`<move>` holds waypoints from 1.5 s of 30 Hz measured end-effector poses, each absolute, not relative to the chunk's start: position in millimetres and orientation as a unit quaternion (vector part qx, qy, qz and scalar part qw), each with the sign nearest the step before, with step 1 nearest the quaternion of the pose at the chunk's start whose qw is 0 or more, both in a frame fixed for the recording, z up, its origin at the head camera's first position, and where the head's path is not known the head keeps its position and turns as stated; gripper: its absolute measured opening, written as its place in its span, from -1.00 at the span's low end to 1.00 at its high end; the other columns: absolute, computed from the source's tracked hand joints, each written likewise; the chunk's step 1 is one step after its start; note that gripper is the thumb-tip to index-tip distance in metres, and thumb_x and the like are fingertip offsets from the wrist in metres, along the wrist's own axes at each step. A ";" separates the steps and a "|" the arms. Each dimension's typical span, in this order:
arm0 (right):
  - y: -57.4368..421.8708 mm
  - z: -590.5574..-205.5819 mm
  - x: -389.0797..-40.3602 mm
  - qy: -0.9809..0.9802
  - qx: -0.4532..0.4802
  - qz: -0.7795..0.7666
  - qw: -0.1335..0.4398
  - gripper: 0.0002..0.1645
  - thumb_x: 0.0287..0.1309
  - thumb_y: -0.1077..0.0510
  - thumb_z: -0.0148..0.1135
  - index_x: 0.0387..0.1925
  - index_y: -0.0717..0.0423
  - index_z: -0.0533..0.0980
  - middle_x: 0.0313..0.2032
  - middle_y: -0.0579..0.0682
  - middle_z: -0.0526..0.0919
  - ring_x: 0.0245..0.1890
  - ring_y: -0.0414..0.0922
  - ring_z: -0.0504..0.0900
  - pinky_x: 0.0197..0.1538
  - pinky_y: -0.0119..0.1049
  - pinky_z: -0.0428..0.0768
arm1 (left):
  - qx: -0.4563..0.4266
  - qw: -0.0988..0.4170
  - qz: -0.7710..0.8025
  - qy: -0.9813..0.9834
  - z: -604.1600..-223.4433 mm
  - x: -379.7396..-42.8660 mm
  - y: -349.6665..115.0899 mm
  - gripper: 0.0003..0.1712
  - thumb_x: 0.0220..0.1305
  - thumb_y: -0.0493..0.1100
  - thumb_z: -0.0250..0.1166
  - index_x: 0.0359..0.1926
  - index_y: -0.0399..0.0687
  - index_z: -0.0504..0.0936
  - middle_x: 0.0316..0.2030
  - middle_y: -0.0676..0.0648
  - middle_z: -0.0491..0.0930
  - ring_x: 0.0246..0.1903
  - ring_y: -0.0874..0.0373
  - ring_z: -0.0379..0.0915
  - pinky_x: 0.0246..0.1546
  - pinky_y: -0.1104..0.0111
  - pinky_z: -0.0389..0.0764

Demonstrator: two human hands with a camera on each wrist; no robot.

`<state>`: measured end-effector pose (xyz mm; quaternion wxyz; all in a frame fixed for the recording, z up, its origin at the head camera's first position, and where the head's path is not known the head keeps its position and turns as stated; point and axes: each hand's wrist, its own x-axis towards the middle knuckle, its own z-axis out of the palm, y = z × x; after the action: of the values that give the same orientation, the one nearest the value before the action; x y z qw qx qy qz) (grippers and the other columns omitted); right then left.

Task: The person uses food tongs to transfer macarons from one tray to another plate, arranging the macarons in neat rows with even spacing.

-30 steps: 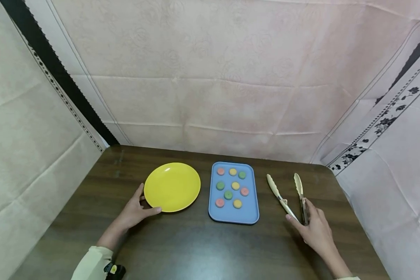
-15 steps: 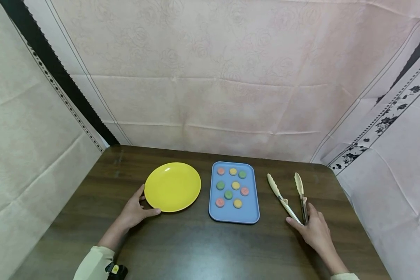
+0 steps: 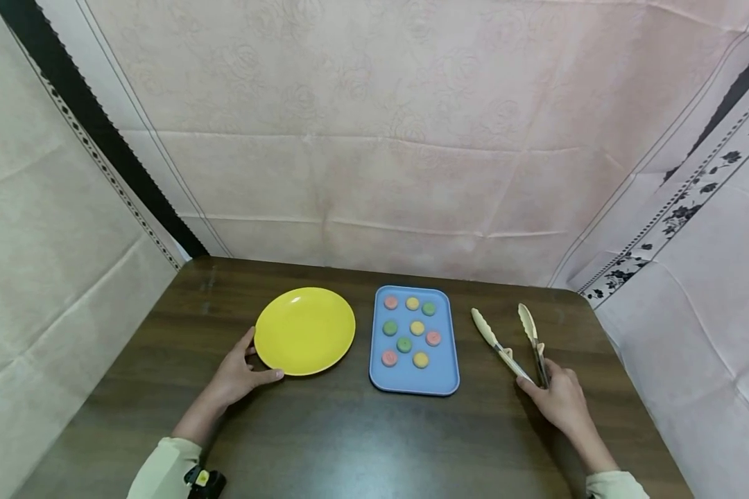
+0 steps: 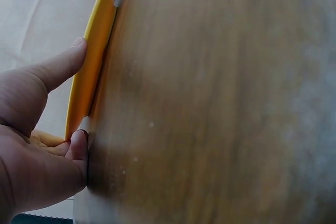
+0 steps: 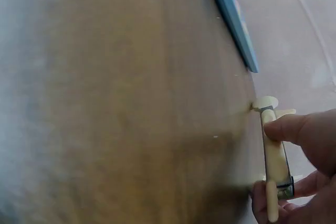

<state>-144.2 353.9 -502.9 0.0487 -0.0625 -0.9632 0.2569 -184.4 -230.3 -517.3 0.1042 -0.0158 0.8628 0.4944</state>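
Slightly shifted, cream-tipped metal tongs (image 3: 505, 355) were gripped, seemingly ready, by the right hand (image 3: 559, 400), a round yellow plate (image 3: 304, 331) by the left hand (image 3: 234, 378).

Pink, yellow and green discs (image 3: 417, 328) dot the blue tray (image 3: 413, 380)! Left of it, a bright yellow plate (image 3: 304, 331); right of it, cream-tipped tongs (image 3: 492, 339); beneath, a brown wood-grained table (image 3: 324, 430).
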 end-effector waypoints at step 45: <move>360.4 -452.5 -144.1 -0.942 0.175 0.187 0.219 -0.33 -0.29 0.04 0.72 -0.06 0.24 0.73 -0.34 -0.06 0.74 -0.51 -0.34 0.43 -0.48 -0.29 0.46 | -0.020 0.093 0.483 0.870 -519.2 -184.6 -230.7 0.46 0.06 0.06 0.62 0.63 -0.26 -0.25 0.41 -0.47 0.19 0.30 -0.37 0.30 0.24 -0.17 0.44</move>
<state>-144.1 360.4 -452.5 0.2186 0.1745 -0.9416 0.1875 -184.6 -230.7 -519.2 0.0931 -0.0198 0.8703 0.4832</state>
